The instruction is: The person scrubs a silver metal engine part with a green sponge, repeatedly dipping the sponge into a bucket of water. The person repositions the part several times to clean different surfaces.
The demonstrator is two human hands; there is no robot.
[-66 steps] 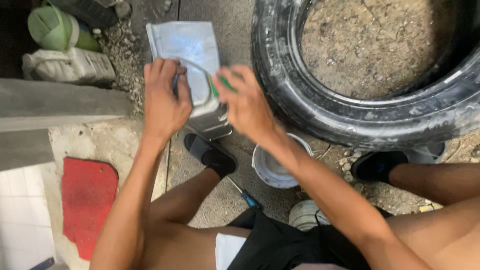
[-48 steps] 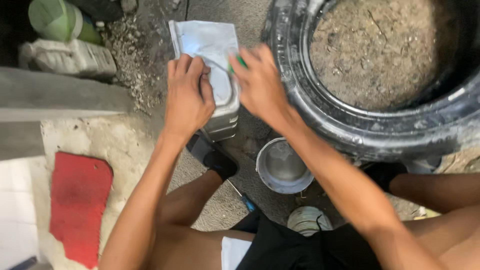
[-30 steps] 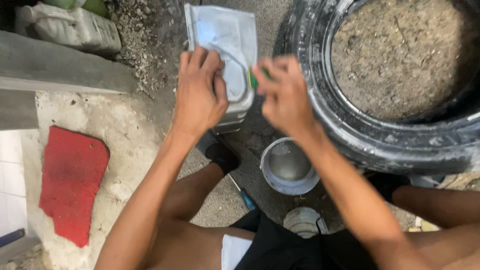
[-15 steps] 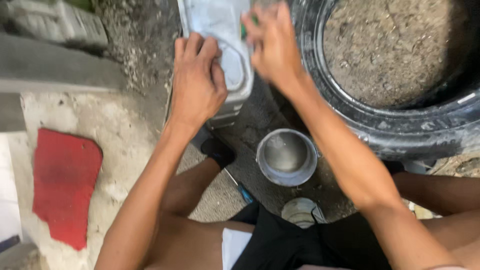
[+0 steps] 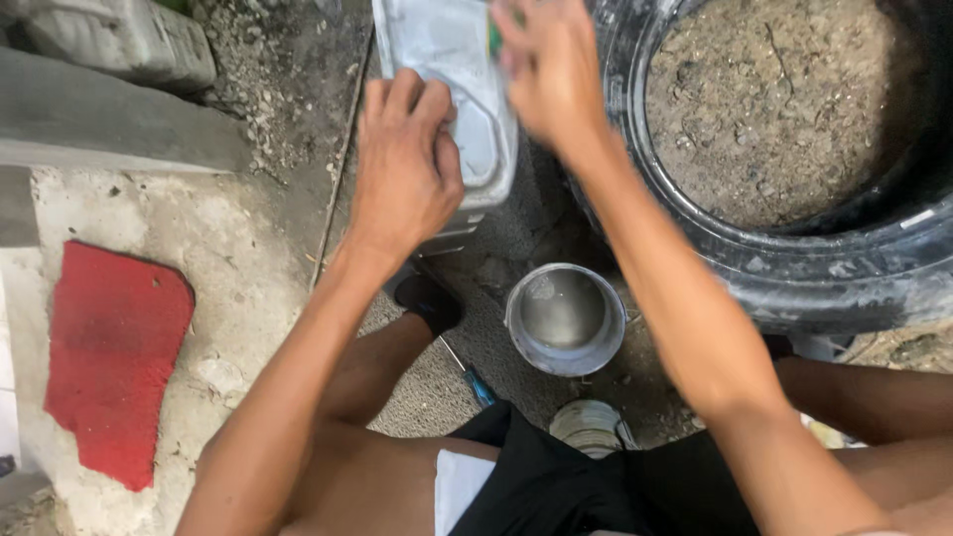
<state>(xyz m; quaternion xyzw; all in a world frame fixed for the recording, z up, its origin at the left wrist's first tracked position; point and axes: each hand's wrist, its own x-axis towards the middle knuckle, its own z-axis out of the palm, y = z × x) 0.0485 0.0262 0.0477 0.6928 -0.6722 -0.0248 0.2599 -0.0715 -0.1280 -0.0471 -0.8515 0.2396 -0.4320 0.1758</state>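
Pale grey plastic jerrycan sits at top centre of the frame, running off the upper edge, on the ground between the gravel strip and the big black tyre at upper right; the tyre is packed with dry soil; the can looks stiff-walled but slightly flexible, smooth and probably a bit slippery, likely light if empty, contents not visible; best hold is flat palms on the broad face or fingers through the moulded handle recess on its right side.

Left hand lies palm-down on the can's front face, fingers together and bent over it, pressing rather than gripping; right hand is at the can's top right, fingers curled narrow around a small green thing, mostly hidden and motion-blurred, cannot tell what it is or how tight the pinch is.

Below the hands, mid-frame: a round metal pot, seemingly empty, on the ground; a blue-handled tool beside it; a small whitish container near the shorts; a red slab at lower left on concrete; black footwear under the left forearm.
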